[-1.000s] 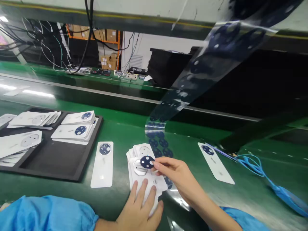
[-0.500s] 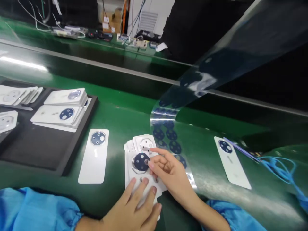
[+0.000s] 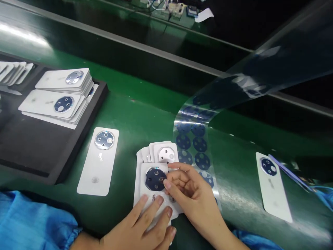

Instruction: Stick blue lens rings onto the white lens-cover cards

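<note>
The right hand (image 3: 189,187) curls, its fingertips (image 3: 167,184) pinching the edge of a dark blue octagonal film (image 3: 155,178) on a stack of white rectangular cards (image 3: 148,189), while the spread left hand (image 3: 137,224) presses that stack down. A clear plastic strip (image 3: 194,146) printed with blue octagons lies just right on the green tabletop (image 3: 145,111), a loose white card (image 3: 99,163) lies left, and a black foam tray (image 3: 26,149) sits upper left.
</note>
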`<state>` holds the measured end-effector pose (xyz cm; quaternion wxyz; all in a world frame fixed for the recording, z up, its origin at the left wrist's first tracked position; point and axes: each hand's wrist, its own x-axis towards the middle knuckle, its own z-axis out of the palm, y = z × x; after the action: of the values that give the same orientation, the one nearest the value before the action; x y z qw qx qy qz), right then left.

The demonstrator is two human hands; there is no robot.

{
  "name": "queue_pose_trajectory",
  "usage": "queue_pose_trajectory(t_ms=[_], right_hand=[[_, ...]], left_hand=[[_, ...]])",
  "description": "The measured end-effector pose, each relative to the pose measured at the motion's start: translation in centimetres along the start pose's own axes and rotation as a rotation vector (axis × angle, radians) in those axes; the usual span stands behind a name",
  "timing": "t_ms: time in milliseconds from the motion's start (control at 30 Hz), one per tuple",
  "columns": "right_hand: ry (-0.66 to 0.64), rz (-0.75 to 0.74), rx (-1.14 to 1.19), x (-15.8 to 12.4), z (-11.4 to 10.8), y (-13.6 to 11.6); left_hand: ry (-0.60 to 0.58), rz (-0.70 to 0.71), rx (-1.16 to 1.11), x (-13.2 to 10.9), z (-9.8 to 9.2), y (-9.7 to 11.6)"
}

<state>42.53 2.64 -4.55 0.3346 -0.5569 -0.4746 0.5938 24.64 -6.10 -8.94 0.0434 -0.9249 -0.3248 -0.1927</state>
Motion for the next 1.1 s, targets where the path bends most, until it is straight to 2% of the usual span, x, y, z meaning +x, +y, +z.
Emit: queue_pose_trajectory(t_ms=[367,533,833,1100], right_hand=[[0.008,0.029,-0.037,-0.1,-0.4,0.3],[0.042,-0.006,-0.075,0.3,-0.2,-0.3],[0.041,-0.055,-0.047,0.0,-0.4,1.0],[0.044,-0.069,-0.074,0.3,-0.3,0.7]], left_hand=[[-0.018,-0.004,-0.004,-0.2,0.6,-0.1],[-0.046,0.019,0.015,-0.1,0.4,-0.2],[-0.073,0.035,-0.003,0.1,0.1,-0.5],[-0.107,0.051,0.008,-0.1,0.0,-0.3]])
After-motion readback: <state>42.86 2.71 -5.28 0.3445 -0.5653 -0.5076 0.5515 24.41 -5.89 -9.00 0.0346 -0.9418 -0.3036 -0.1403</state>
